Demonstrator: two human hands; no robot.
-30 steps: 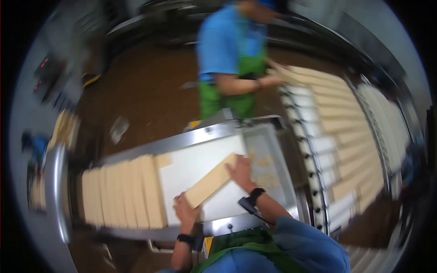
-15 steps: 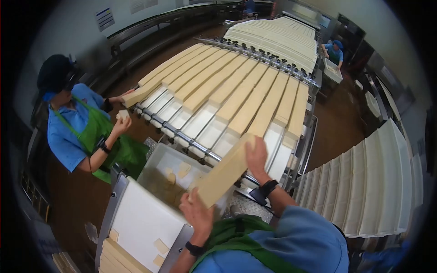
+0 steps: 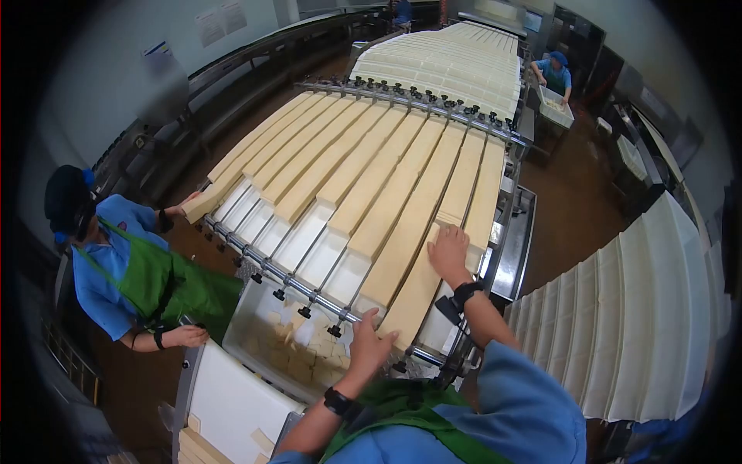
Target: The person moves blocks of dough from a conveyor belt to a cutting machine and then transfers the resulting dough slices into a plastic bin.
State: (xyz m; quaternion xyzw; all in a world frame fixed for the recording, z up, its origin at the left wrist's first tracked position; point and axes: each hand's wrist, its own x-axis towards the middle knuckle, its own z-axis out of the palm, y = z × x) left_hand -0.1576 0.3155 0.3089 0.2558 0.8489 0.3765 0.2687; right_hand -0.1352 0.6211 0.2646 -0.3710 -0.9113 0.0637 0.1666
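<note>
A long pale-yellow block of stacked thin sheets (image 3: 417, 294) lies in a lane near the right side of the slatted conveyor table. My left hand (image 3: 371, 346) is closed round its near end, low by the front rail. Farther up the same block, my right hand (image 3: 450, 255) grips it from above, fingertips right where it meets the block beyond. Both wrists wear dark bands. More long blocks (image 3: 398, 224) lie side by side to the left.
Below the front rail (image 3: 286, 278) stands a grey bin (image 3: 259, 309) with pale scraps. A white belt (image 3: 232, 402) is at the lower left. At left, a co-worker (image 3: 135, 263) in a green apron touches another block. Another person (image 3: 555, 73) stands far right; white ribbed trays (image 3: 610, 317) are nearer.
My hands have brought the block from above the bin forward and right, down into the lane. The co-worker's near hand has lowered to the white belt's edge. The view has shifted.
</note>
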